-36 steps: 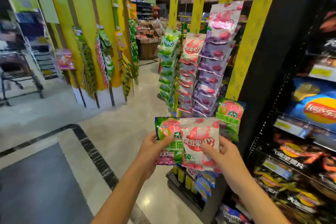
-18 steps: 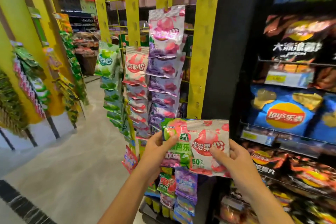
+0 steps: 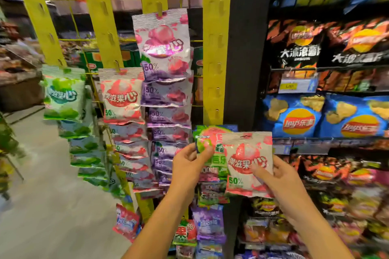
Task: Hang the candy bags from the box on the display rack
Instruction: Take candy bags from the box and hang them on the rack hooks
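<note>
Basically light, crinkly, slick: right hand [image 3: 282, 178] pinches red bag [image 3: 245, 153], left hand [image 3: 186, 168] pinches green bag [image 3: 219, 161]; regrip nr hang hole

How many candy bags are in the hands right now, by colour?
Green candy bag, pinched in the left hand: 1
Red-and-white candy bag, held in the right hand: 1
Total: 2

Upright red-and-white candy bag [image 3: 247, 164], overlapping green candy bag [image 3: 207, 143] behind, its top just under yellow rack strip [image 3: 213, 48]
</note>
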